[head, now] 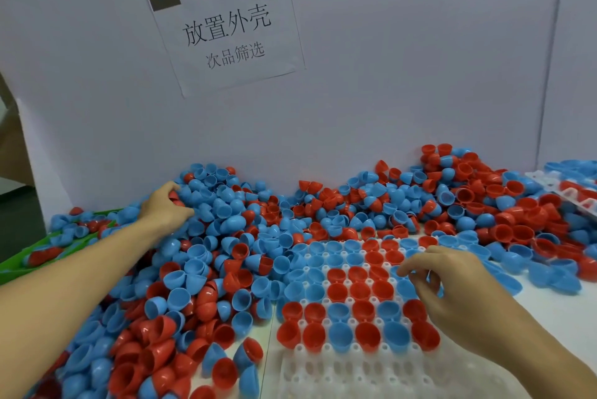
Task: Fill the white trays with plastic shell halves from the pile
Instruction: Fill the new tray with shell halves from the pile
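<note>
Nearest the camera, the bare front rows of a white tray (pixel 371 373) are seen, its empty cups and pegs left uncovered. Just beyond them, the tray's cups are occupied by red and blue shell halves (pixel 361 292) set open side up in rows that run to its far edge. The right hand (pixel 452 289) is held over the right part of these filled rows, its fingers (pixel 420 269) curled and pinched together over a blue half; whether that half is actually gripped or only touched cannot be told. To the left of the tray, and along its far side, the table is covered by a loose pile (pixel 193 269) of red and blue halves lying at every angle. Farther back on the left, the left hand (pixel 166 208) is sunk into this pile with its fingers closed around shells, the forearm stretched across the heap. A green tray (pixel 19 261) is partly buried under shells at the left edge. At the far right a second white tray (pixel 578 201) is seen tilted against the heap. Behind everything, a paper sign (pixel 226 30) with printed characters is fixed to the pale wall (pixel 403 59).
</note>
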